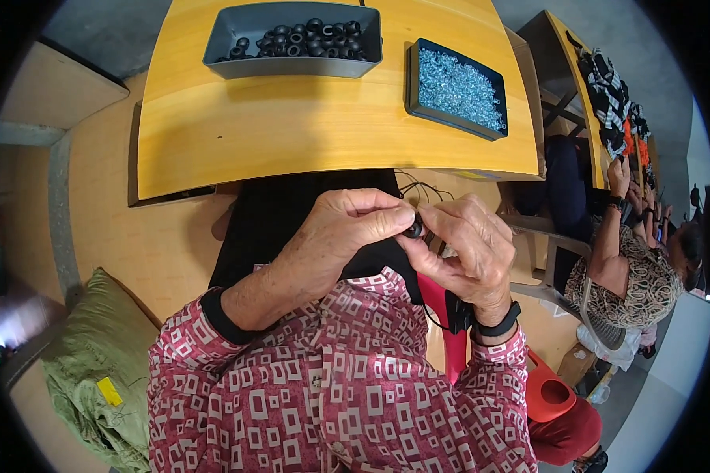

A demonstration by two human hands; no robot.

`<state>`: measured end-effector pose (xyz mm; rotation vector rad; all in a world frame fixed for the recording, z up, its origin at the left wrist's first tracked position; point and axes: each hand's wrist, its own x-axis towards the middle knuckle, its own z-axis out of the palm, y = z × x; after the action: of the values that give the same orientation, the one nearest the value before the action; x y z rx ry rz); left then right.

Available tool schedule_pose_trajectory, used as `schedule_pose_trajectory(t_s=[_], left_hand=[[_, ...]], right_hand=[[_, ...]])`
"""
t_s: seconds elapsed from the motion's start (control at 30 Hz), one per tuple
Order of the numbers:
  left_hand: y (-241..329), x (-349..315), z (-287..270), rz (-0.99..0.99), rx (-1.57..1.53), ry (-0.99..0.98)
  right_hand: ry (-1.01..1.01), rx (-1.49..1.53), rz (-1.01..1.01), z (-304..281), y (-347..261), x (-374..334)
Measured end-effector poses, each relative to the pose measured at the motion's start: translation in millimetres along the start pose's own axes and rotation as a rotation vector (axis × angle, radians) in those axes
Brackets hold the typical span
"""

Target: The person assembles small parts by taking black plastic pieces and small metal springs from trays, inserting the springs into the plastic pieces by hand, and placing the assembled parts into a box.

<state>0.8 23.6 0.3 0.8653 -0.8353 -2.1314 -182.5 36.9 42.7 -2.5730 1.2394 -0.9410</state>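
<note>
Above my lap, both hands meet at a small round black part [414,229] that looks like a ring or bead. My left hand [343,229] pinches it between thumb and finger from the left. From the other side my right hand [469,244] grips it with curled fingers. The fingertips hide most of the part, and whether a second tiny piece is there I cannot make out. A grey bin [292,66] of similar black ring-shaped parts stands on the table's far left. To its right is a dark tray [457,124] full of small clear bluish pieces.
The yellow wooden table [292,134] ends just beyond my hands, with a small dark speck on its left. Black cables [426,188] hang beneath its edge. A green sack [95,370] lies at the left. On the right, other people sit by a table with black, white and orange items [607,94].
</note>
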Motion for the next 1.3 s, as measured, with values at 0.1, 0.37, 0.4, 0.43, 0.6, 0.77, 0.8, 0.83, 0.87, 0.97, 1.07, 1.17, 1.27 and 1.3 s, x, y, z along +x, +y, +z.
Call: schedule_pose_trajectory(t_s=[0.1, 0.37, 0.4, 0.43, 0.6, 0.77, 0.8, 0.83, 0.87, 0.97, 1.07, 1.17, 1.27, 1.3], left_hand=[[3.7, 0.7, -1.5, -0.037, -0.016, -0.029], [-4.0, 1.2, 0.1, 0.042, 0.008, 0.011], [-6.7, 1.7, -0.4, 0.043, 0.008, 0.013], [-9.4, 2.9, -1.1, 0.031, -0.047, 0.017], [-10.4, 2.9, 0.8, 0.032, -0.113, -0.014], [-5.9, 5.3, 0.2, 0.018, 0.009, -0.025], [-4.0, 4.6, 0.7, 0.018, 0.008, -0.025], [-1.4, 3.9, 1.7, 0.02, 0.022, -0.017], [-0.1, 3.7, 2.1, 0.022, 0.036, -0.008], [-0.6, 2.7, 0.5, -0.004, 0.143, -0.061], [0.8, 0.9, -1.7, 0.03, 0.181, -0.067], [-2.1, 1.3, -0.2, 0.065, 0.204, -0.056], [-3.2, 1.7, -0.7, 0.047, 0.193, -0.05], [-2.7, 1.8, -0.5, 0.046, 0.193, -0.05]], right_hand=[[0.021, 0.037, -0.015, -0.5, 1.2, -0.3], [0.026, 0.082, 0.034, 7.1, 1.5, -2.3], [0.026, 0.083, 0.033, 8.7, 4.0, -2.7], [0.024, 0.13, 0.043, 9.9, 8.0, -2.5], [0.005, 0.214, 0.114, 5.7, 6.9, 0.4], [0.03, 0.156, 0.057, 3.9, 8.5, -0.7], [0.029, 0.156, 0.057, 4.3, 10.0, -1.5], [0.053, 0.134, 0.032, 4.8, 12.4, -2.6], [0.078, 0.111, 0.006, 4.9, 13.9, -3.1], [0.052, 0.047, 0.007, 1.9, 9.9, -0.8], [0.009, -0.026, -0.008, -1.2, 5.5, -2.3], [-0.079, -0.035, -0.016, -10.3, 5.2, -1.6], [-0.171, 0.102, 0.01, -18.0, 5.4, 6.2], [-0.171, 0.103, 0.012, -20.4, 6.7, 7.7]])
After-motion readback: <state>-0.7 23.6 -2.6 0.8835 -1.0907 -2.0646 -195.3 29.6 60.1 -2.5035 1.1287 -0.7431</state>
